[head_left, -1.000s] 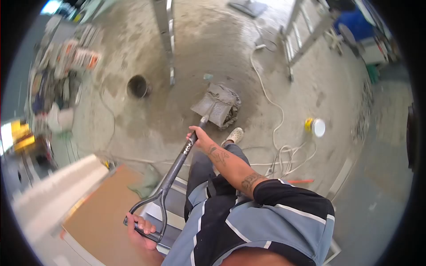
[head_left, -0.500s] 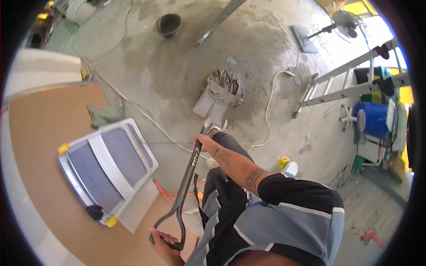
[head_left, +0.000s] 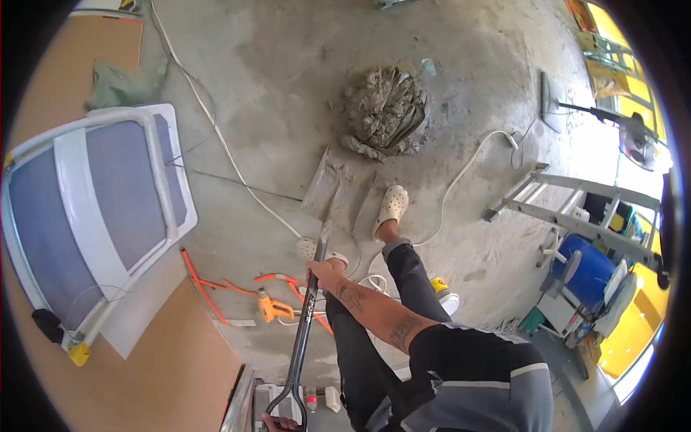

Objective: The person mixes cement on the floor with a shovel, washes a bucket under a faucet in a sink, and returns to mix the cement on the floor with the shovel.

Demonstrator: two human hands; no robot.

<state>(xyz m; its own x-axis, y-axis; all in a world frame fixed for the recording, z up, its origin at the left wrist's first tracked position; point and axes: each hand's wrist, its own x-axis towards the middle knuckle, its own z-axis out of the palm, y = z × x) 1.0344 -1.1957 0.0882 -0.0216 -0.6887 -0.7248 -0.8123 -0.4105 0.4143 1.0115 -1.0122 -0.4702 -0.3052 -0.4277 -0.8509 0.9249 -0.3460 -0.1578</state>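
Shovel (head_left: 303, 335), two-handed, blade (head_left: 336, 189) at the near side of a grey mound (head_left: 389, 111).
Right grip (head_left: 327, 274): closed around the shaft (head_left: 323, 240), low, above the blade. Left grip (head_left: 281, 424): fingers wrapped on the D-handle (head_left: 301, 412), partly cut off by the lower frame edge. Mound: wet-looking, lumpy, on the concrete floor (head_left: 266, 119), ahead of the shoes (head_left: 392, 209). Blade: smeared, carrying no heap, front edge toward the mound; contact with mound or floor cannot be told. White cable (head_left: 219, 140): to the left. Step in hand, by judgement: placing the blade between strokes at the mound. A further stroke would call for a low blade, a forward push from the D-handle, the right grip guiding, and care for the shoe beside the blade.
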